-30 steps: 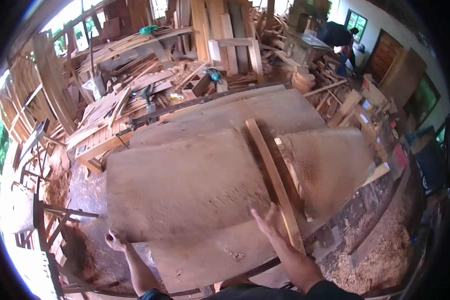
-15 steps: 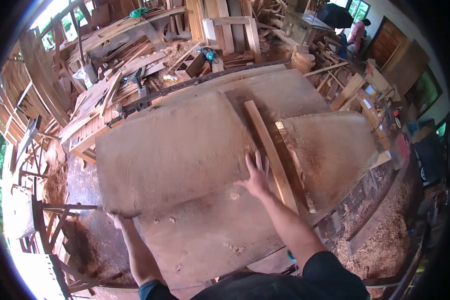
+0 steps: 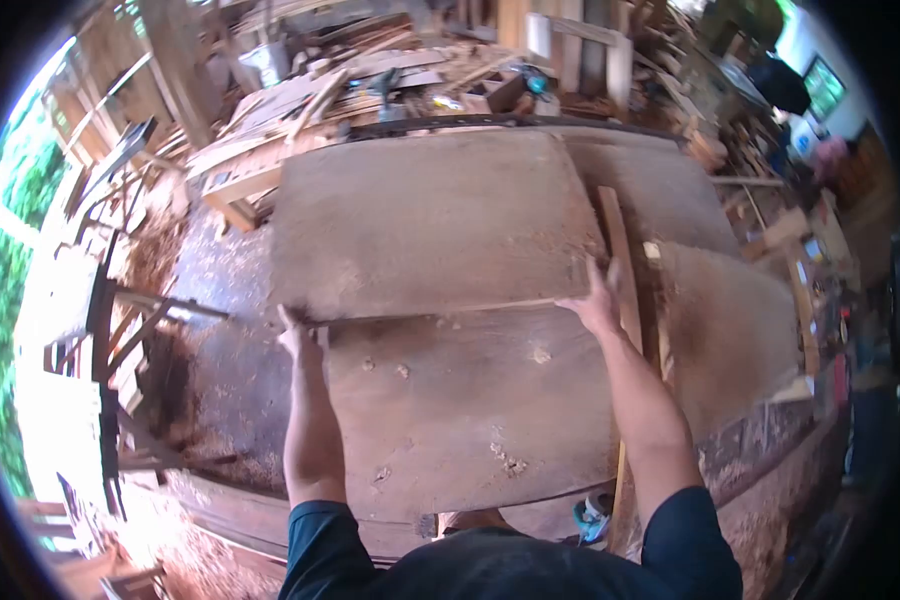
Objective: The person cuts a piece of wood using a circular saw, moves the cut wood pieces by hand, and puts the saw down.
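Observation:
A wide, flat wooden panel (image 3: 430, 220) lies over another wooden panel (image 3: 460, 410), its near edge standing a little off the lower one with a dark gap beneath. At the near left corner of the upper panel, my left hand (image 3: 298, 332) is closed round the edge. My right hand (image 3: 600, 303) grips the near right corner, its fingers along the side. Just beyond that hand runs a narrow wooden strip (image 3: 622, 260). Wood shavings (image 3: 510, 462) are scattered on the lower panel.
A third panel (image 3: 735, 340), dusty with sawdust, lies at the right. Near my body is a teal power tool (image 3: 592, 518), partly hidden. Planks and offcuts (image 3: 370, 75) crowd the back, and a wooden stand (image 3: 135, 330) is at the left. Someone in pink (image 3: 830, 160) is at the far right.
My right hand has gone from lying spread near the corner to gripping it. The upper panel's near edge has come up slightly. My view has turned left.

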Demonstrator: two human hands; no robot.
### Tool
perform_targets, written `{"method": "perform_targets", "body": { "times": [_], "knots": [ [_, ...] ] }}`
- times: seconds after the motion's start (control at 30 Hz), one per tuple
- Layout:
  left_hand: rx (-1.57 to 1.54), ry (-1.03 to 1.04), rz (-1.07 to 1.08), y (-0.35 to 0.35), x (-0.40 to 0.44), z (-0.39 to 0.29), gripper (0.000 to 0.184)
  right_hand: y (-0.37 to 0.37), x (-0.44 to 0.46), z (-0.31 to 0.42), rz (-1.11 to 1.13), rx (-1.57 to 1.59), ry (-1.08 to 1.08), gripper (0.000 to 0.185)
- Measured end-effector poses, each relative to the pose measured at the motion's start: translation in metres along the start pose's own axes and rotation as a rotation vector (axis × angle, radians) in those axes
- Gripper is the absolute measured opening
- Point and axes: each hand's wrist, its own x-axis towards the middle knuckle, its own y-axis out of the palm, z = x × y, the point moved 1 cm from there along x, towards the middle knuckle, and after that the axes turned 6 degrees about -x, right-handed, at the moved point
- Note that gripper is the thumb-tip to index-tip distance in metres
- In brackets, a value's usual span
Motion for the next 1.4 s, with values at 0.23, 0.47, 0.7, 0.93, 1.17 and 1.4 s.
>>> {"method": "perform_targets", "body": {
  "times": [0.23,0.47,0.7,0.93,1.17,1.4],
  "knots": [
    [0.026,0.014,-0.058,0.005,0.028,0.010,0.108,0.000,0.011,0.009,0.154,-0.014,0.141,0.117],
    [0.108,0.022,0.375,-0.011,0.007,-0.008,0.071,0.003,-0.009,0.007,0.047,0.150,0.132,0.095],
    [0.580,0.860,0.091,-0.028,-0.072,0.072,0.063,-0.098,-0.273,-0.063,-0.125,-0.098,0.207,0.093],
    [0.738,0.911,0.699,0.018,-0.263,0.171,0.053,-0.101,-0.405,-0.130,0.353,0.054,0.728,0.076],
    [0.848,0.621,1.070,0.043,-0.274,0.205,0.041,-0.124,-0.385,-0.075,0.133,0.486,0.632,0.047],
    [0.761,-0.632,1.516,0.038,-0.363,0.179,0.058,-0.114,-0.220,0.005,-0.022,0.891,0.736,0.041]
  ]
}}
